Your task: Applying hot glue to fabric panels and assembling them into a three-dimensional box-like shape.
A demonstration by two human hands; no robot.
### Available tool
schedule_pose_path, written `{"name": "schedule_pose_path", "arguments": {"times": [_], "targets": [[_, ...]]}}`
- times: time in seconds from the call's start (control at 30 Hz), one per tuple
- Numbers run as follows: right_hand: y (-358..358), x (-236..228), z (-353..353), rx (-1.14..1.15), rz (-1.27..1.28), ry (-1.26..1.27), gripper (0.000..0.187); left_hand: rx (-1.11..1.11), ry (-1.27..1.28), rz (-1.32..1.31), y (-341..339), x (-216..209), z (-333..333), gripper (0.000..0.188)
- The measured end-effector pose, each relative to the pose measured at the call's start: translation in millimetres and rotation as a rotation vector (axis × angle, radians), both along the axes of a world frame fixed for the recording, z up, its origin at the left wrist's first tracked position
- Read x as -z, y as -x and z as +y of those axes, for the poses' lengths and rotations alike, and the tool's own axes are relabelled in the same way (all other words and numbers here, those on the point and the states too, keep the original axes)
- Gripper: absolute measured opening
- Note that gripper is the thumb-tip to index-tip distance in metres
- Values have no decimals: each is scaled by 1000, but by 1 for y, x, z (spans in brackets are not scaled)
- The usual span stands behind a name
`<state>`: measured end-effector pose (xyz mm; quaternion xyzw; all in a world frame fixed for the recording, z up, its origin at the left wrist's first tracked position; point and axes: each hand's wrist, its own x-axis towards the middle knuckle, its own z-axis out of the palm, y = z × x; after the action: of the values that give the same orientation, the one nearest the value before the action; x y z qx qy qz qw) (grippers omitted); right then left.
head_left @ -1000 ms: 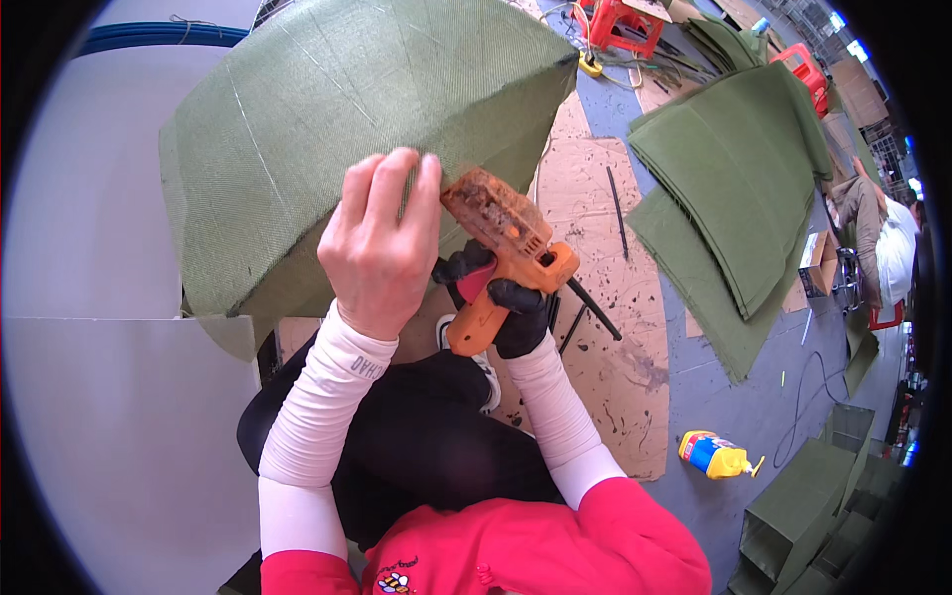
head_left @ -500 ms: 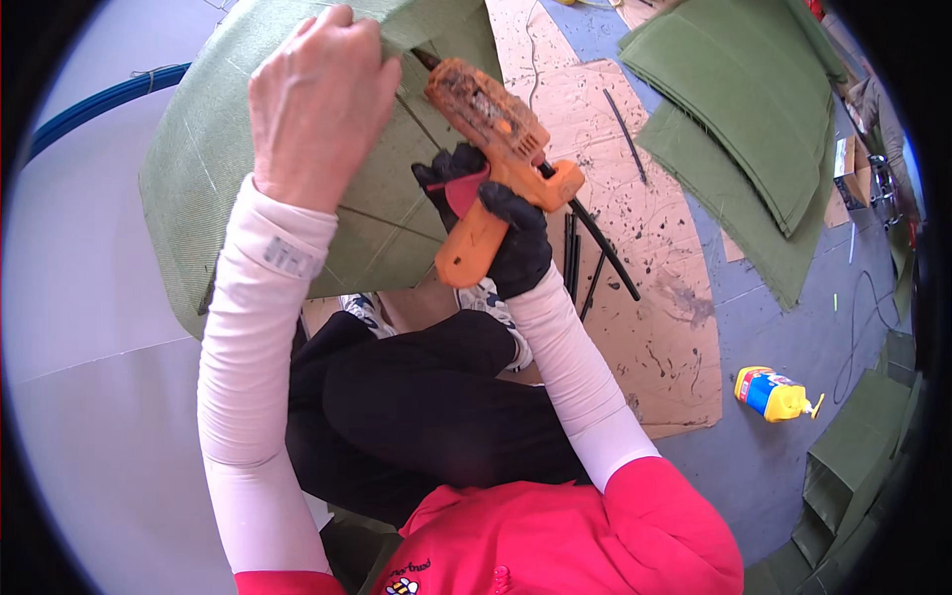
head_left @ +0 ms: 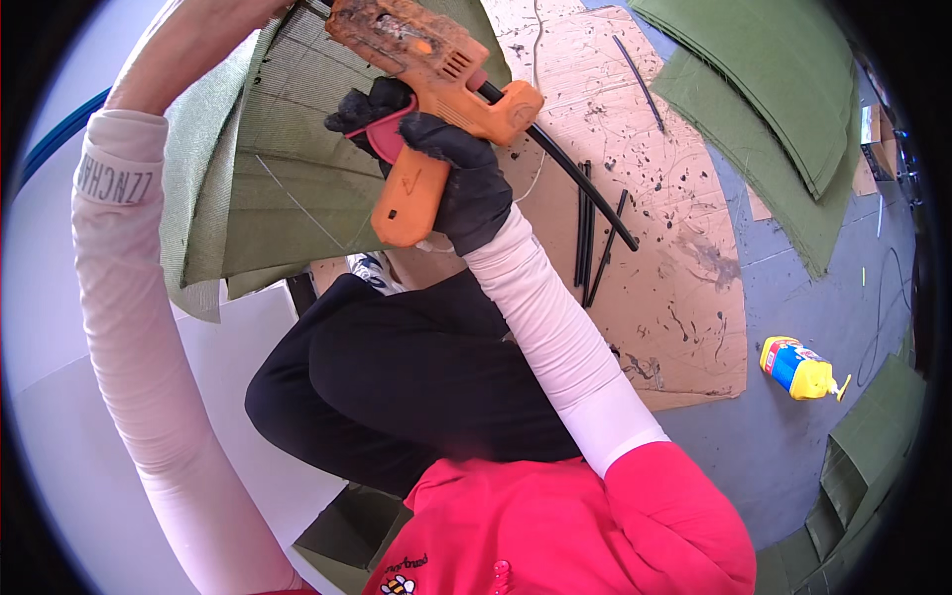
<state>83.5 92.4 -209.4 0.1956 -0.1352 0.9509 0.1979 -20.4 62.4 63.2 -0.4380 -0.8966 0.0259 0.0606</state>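
Observation:
My right hand [head_left: 470, 193], in a black glove, is wrapped round the handle of an orange glue gun [head_left: 431, 59] soiled with dark residue. The fingers lie at its red trigger [head_left: 382, 134]. A black glue stick [head_left: 587, 188] sticks out of the gun's back end. At the top left, my bare left hand [head_left: 203, 40] reaches past the gun's nozzle end; its fingers are cut off by the picture's upper edge. Beneath both hands stands a curved green mesh-covered piece [head_left: 288, 213], its inner side showing. What the nozzle touches is out of view.
Several black glue sticks [head_left: 583, 233] lie on a stained cardboard sheet [head_left: 684, 327] at the right. Green panels [head_left: 764, 89] are stacked beyond it. A yellow and blue pump bottle [head_left: 798, 369] lies on the grey floor. A white cord [head_left: 536, 59] crosses the cardboard.
Both hands and the glue gun have moved up and to the left in the picture. The green piece has turned, and more of its inner side shows.

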Motion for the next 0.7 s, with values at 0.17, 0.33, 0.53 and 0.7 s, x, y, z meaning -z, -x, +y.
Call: {"name": "schedule_pose_path", "arguments": {"times": [0.17,0.33,0.53,0.7], "targets": [[4,-6,-22,-7,43,17,25,0,-38,-175,173,-17,-102,30],[-17,-13,-3,59,-306,-367,36,62,-1,-63,15,-4,1,28],[-19,-24,-7,137,-201,-363,42,-190,133,-157,1,-17,14,25],[-26,-45,0,17,-381,-446,40,-232,117,-129,-5,-19,19,20]]}}
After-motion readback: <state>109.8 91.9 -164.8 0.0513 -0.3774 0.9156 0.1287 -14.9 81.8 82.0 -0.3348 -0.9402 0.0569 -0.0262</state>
